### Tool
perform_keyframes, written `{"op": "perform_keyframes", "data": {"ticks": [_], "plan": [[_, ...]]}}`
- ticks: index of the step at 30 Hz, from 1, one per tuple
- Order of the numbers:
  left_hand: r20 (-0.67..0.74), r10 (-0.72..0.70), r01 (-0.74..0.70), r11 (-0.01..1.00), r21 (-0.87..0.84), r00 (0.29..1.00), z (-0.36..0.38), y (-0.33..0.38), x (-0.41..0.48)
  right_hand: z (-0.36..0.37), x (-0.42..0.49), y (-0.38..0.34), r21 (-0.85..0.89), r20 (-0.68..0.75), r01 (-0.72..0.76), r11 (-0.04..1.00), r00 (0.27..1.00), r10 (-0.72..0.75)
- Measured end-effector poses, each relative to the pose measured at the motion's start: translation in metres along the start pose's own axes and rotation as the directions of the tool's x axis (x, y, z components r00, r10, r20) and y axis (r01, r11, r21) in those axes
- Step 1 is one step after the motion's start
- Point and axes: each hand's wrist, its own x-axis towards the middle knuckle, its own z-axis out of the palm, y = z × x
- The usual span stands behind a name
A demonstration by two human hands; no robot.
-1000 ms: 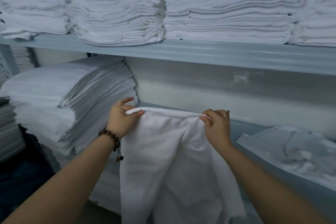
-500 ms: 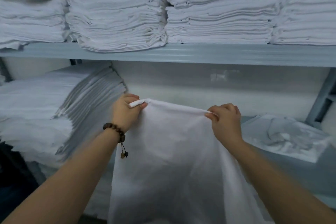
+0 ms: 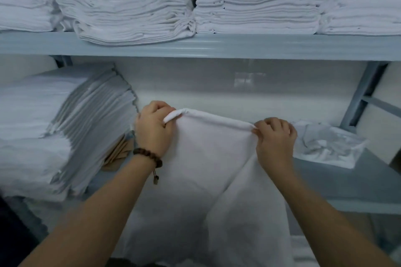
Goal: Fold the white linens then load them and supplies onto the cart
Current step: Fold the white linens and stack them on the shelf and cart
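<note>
A grey metal shelving unit fills the view against a pale wall, its upper shelf (image 3: pixel 217 46) packed side by side with tall stacks of folded white linens (image 3: pixel 130 6). On the lower shelf (image 3: pixel 351 182), a thick pile of folded sheets (image 3: pixel 54 125) sits at the left and leans to one side, with a flat tan piece (image 3: pixel 118 154) tucked against its base; what that piece is cannot be told. At the right end, near the slanted grey upright (image 3: pixel 360 97), a crumpled white cloth (image 3: pixel 325 145) lies loose on the shelf surface. In the middle, a white linen (image 3: pixel 206 169) is held up in front of the lower shelf by its top edge, the rest hanging down between the forearms and out of sight below. The left hand (image 3: pixel 152 130) has its fingers curled round the left corner, a bit of rolled hem sticking out past the thumb. The right hand (image 3: pixel 275 136) pinches the other end of the same edge, knuckles up, fingers bent tight. The edge between the two hands sags slightly. A dark beaded bracelet (image 3: pixel 147 156) circles the left wrist, a small tag dangling from it.
</note>
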Motion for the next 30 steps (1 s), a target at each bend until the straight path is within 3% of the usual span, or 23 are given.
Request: {"op": "perform_keyframes", "data": {"ticks": [3,13,20,30], "plan": [[-0.017,0.114,-0.113,0.993,0.035,0.993,0.001,-0.005,0.002,0.005,0.003,0.001,0.010,-0.023,-0.014,1.000,1.000,0.014],[0.085,0.192,-0.205,0.962,0.178,0.978,0.038,-0.042,0.046,0.059,0.046,0.015,-0.046,0.052,-0.038,0.998,0.998,0.041],[0.273,0.020,-0.101,0.953,0.285,0.962,0.128,-0.116,0.079,0.176,0.099,0.057,-0.146,0.190,0.028,0.989,0.982,0.000],[0.286,-0.089,-0.068,0.864,0.499,0.954,0.297,-0.256,0.085,0.373,0.110,0.125,-0.323,0.422,0.163,0.932,0.907,-0.012]]}}
